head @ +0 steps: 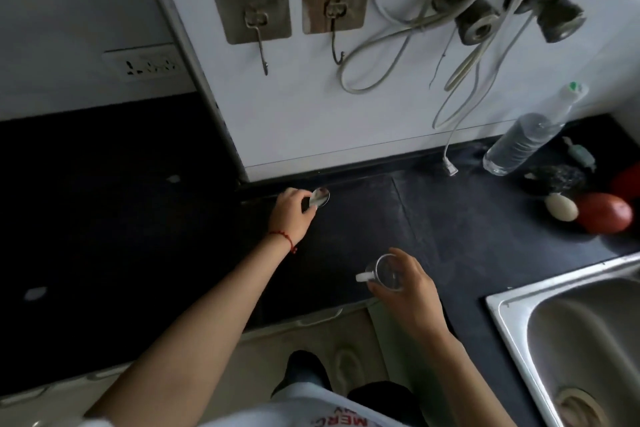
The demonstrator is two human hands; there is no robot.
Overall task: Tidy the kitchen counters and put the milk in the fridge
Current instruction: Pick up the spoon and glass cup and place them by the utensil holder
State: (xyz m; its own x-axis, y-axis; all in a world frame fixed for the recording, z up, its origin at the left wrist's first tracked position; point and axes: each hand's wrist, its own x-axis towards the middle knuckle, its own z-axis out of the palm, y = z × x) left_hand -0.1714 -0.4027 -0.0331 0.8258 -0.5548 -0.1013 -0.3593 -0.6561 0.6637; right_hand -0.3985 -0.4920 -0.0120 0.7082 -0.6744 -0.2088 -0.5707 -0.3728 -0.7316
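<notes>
Left hand (291, 210) pinched spoon (319, 198) at back wall, bowel pointing right; right hand (408, 284) gripped glass (386, 272), nearer sink (519, 302)

Head view, downward (close over counter (433, 218))

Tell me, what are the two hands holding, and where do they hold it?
The left hand pinches a shiny spoon by its handle, against the counter. The right hand grips a clear glass cup around its side, not its handle.

dark counter (381, 225), red wrist thread (282, 237), white egg (561, 206)
</notes>
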